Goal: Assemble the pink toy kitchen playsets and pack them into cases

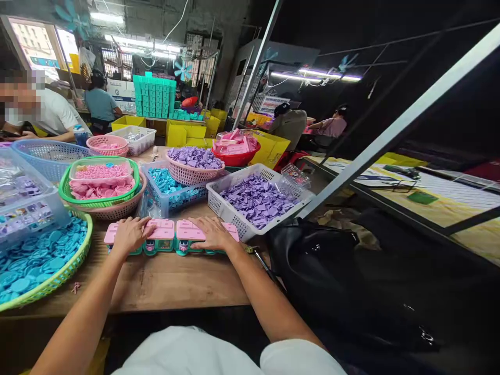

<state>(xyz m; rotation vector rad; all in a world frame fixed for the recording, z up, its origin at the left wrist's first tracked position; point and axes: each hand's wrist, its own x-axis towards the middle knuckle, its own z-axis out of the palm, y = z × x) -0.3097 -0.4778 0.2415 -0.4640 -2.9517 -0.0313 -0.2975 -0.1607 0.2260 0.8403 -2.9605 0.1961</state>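
Left hand [133,233]: palm down, half open, fingers spread over the left end of a row of pink-topped teal units [162,229]. Right hand [213,233]: likewise half open, fingers across the tops at the right end, thumb toward the front; firm grip or mere contact not tellable for either. Row set lengthwise on a wooden table [175,286], back from the near edge, toward the right edge; narrow gap near the middle; exact count hidden under the hands. Done, by appearance: pink tops seated on teal bodies, units lined up. Left to do: not determinable; much loose stock in containers. Behind the right end, by the right edge: white basket [234,219] of purple pieces. Behind the row: blue bin [187,202] of blue pieces; beyond, pink basket [191,174] of purple pieces. Behind the left end: green basket [101,198] with pink pieces. At the near left corner: large yellow-green basket [50,286] of blue discs. Near edge, left part: one pink scrap [76,287]. Past the far left: co-worker in white sleeve [58,112].
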